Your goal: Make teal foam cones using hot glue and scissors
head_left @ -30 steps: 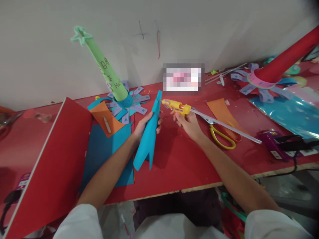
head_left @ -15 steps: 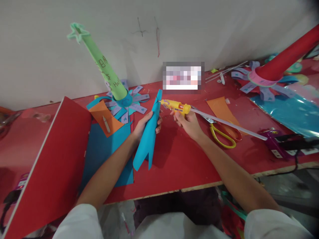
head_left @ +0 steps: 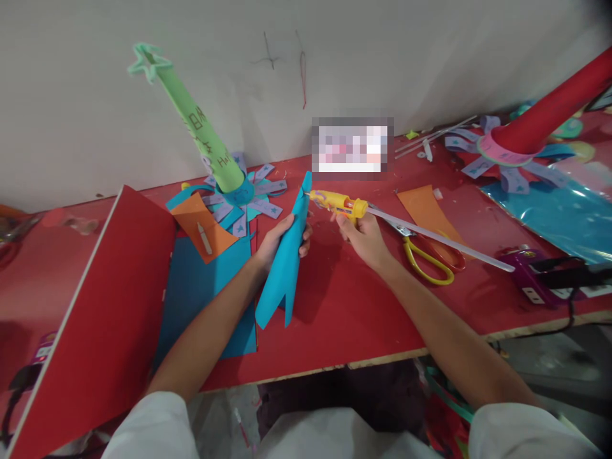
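Observation:
A blue paper cone (head_left: pixel 283 261), rolled with its narrow end up and away from me, is wrapped by my left hand (head_left: pixel 276 239); the thumb lies on the near side and fingertips show past the right edge. My right hand (head_left: pixel 364 237) is closed round the handle of a yellow glue gun (head_left: pixel 342 203). Its nozzle points left and meets the cone's edge near the tip; whether it touches cannot be made out for certain. A long translucent glue stick (head_left: pixel 444 239) runs out of the gun's back to the right.
Yellow-and-red-handled scissors (head_left: pixel 427 264) and orange paper (head_left: pixel 428 207) lie right of my right hand. A purple power strip (head_left: pixel 530 274) sits near the table's right edge. A green paper tower (head_left: pixel 203 131) stands behind; a red board (head_left: pixel 102 306) leans at left beside blue sheets (head_left: pixel 215 268).
The glue gun's nozzle has shifted very slightly along the edge of the cone. Both hands keep their hold and hardly move.

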`<state>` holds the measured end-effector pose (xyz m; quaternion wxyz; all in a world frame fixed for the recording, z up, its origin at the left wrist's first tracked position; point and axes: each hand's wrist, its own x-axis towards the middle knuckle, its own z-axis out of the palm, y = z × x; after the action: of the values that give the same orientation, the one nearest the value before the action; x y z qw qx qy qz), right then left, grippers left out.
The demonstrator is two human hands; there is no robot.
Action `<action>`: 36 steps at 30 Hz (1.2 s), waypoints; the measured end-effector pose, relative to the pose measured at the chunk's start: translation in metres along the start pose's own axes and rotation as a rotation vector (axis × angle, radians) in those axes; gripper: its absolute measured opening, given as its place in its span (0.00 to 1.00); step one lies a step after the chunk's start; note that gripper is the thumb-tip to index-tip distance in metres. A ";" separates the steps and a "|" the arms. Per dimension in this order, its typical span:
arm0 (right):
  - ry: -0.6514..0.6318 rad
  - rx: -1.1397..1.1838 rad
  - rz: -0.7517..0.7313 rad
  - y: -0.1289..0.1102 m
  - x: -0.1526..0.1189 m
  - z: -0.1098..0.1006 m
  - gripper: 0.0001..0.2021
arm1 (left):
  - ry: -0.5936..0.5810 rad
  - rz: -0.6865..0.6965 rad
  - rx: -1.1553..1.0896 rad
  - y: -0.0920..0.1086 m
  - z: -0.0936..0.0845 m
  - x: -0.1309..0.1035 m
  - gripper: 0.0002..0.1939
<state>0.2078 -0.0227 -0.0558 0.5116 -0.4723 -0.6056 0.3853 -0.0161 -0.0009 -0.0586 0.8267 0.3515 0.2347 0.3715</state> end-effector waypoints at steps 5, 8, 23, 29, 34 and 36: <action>0.004 -0.030 -0.001 0.000 0.000 0.000 0.32 | -0.020 -0.001 0.010 -0.001 -0.003 0.001 0.25; -0.014 -0.011 0.020 0.000 0.000 0.000 0.33 | -0.027 0.004 0.017 -0.001 -0.004 0.001 0.25; -0.013 0.033 0.073 -0.003 -0.001 0.000 0.35 | -0.038 0.012 0.028 -0.001 -0.003 0.000 0.25; -0.016 0.001 0.051 -0.002 -0.002 -0.001 0.36 | -0.028 0.005 0.023 0.001 -0.001 0.001 0.23; -0.026 -0.019 0.036 -0.004 -0.002 -0.002 0.36 | -0.031 -0.003 0.009 0.002 -0.001 0.001 0.22; -0.020 -0.015 0.050 -0.005 -0.001 -0.002 0.36 | -0.025 -0.008 0.011 0.002 -0.001 0.000 0.22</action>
<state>0.2087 -0.0253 -0.0514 0.4920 -0.4874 -0.6015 0.3982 -0.0173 0.0005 -0.0581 0.8291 0.3596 0.2278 0.3625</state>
